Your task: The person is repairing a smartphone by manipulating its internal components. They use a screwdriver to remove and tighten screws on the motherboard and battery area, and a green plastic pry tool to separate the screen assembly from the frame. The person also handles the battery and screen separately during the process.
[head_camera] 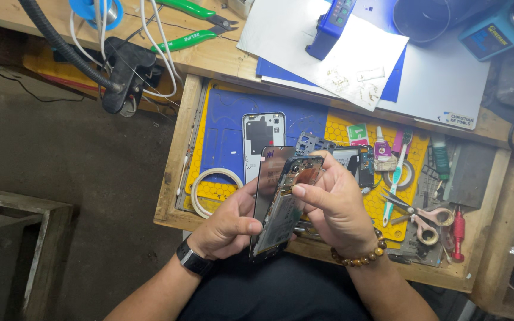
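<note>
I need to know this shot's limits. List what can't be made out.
Head view only:
- Phone: lower end hidden behind the left hand.
- Its circuit parts: too small to identify.
- Right hand palm: faces away.
- Blue device: cut off by the top edge.

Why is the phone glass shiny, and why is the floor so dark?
Head view: the phone's screen panel, held between the left hand and right hand, mirrors overhead light as a pale sheen; the drawer mat is brightly lit and sharp; the floor at left lies in dim shadow.
</note>
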